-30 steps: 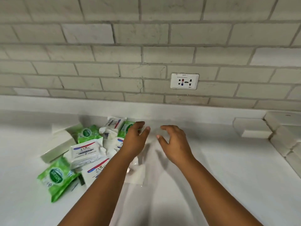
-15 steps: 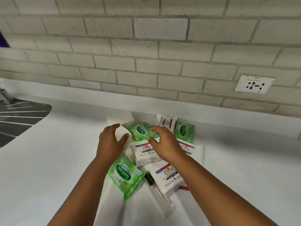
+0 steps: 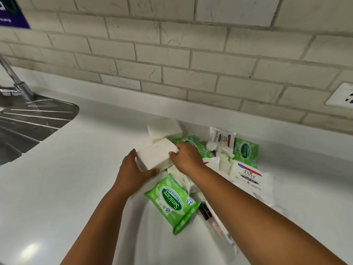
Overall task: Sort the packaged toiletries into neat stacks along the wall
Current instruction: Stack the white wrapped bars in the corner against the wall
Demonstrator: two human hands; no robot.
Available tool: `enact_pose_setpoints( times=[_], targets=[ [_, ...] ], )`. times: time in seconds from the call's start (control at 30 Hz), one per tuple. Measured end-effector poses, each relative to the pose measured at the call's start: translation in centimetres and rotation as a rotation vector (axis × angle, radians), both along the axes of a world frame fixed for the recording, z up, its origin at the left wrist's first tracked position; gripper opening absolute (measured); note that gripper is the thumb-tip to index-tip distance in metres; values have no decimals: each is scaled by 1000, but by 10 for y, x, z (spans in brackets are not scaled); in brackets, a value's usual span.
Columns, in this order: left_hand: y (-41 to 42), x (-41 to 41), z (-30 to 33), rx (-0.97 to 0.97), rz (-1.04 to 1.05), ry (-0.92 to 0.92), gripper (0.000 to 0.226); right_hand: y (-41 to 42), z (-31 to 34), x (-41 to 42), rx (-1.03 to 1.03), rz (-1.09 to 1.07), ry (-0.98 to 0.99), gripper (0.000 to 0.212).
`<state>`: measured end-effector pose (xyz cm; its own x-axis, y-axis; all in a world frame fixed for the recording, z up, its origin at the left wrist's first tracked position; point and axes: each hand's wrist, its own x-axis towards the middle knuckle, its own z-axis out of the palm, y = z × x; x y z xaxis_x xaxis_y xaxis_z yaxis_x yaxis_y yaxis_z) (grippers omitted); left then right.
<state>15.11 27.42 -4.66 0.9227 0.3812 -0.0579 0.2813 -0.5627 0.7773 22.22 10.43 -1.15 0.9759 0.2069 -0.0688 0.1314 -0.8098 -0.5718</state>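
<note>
A loose pile of packaged toiletries lies on the white counter by the wall. A plain white pack (image 3: 155, 154) is gripped from both sides: my left hand (image 3: 131, 172) holds its near-left end, my right hand (image 3: 186, 156) its right end. Behind it rests another white pack (image 3: 164, 130). Green Sanicare wipes packs lie in front (image 3: 172, 202), behind my right hand (image 3: 196, 144) and at the right (image 3: 245, 153). White Dove packs sit at the right (image 3: 247, 176) and upright by the wall (image 3: 221, 137).
A steel sink drainer (image 3: 28, 121) with a tap (image 3: 17, 81) is at the far left. A wall socket (image 3: 342, 95) sits at the right on the brick wall. A slim dark-capped tube (image 3: 212, 220) lies in clear wrap under my right forearm. Bare counter (image 3: 76, 188) spreads left of the pile.
The view swung left and down. Both hands moved from hovering over the pile to closing on the plain white pack.
</note>
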Motion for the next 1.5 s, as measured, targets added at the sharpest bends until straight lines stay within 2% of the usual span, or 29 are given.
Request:
enact_pose_setpoints(
  times=[0.07, 0.2, 0.33, 0.5, 0.63, 0.9, 1.0, 1.27, 1.5],
  targets=[
    [1, -2, -1, -41, -7, -24, 92, 1, -3, 0, 31, -3, -12, 35],
    [-2, -5, 6, -83, -8, -115, 108, -5, -1, -4, 159, -7, -131, 36],
    [-17, -1, 26, -97, -48, -214, 107, -24, 13, -11, 307, -61, -245, 36],
    [-66, 8, 52, -154, -160, -235, 106, -81, 24, -21, 431, -191, -301, 37],
    [-137, 15, 62, -143, -248, -244, 105, -150, 30, -37, 519, -330, -307, 30],
    [-310, 16, 59, -199, -498, -210, 103, -324, 28, -82, 499, -583, -334, 22],
    [-381, 11, 55, -285, -583, -171, 104, -389, 23, -100, 498, -666, -342, 17],
    [-541, 0, 30, -310, -764, -74, 110, -540, -4, -141, 469, -873, -305, 20],
    [-632, 3, 18, -267, -864, -17, 102, -619, -22, -152, 383, -984, -282, 32]
  ],
)
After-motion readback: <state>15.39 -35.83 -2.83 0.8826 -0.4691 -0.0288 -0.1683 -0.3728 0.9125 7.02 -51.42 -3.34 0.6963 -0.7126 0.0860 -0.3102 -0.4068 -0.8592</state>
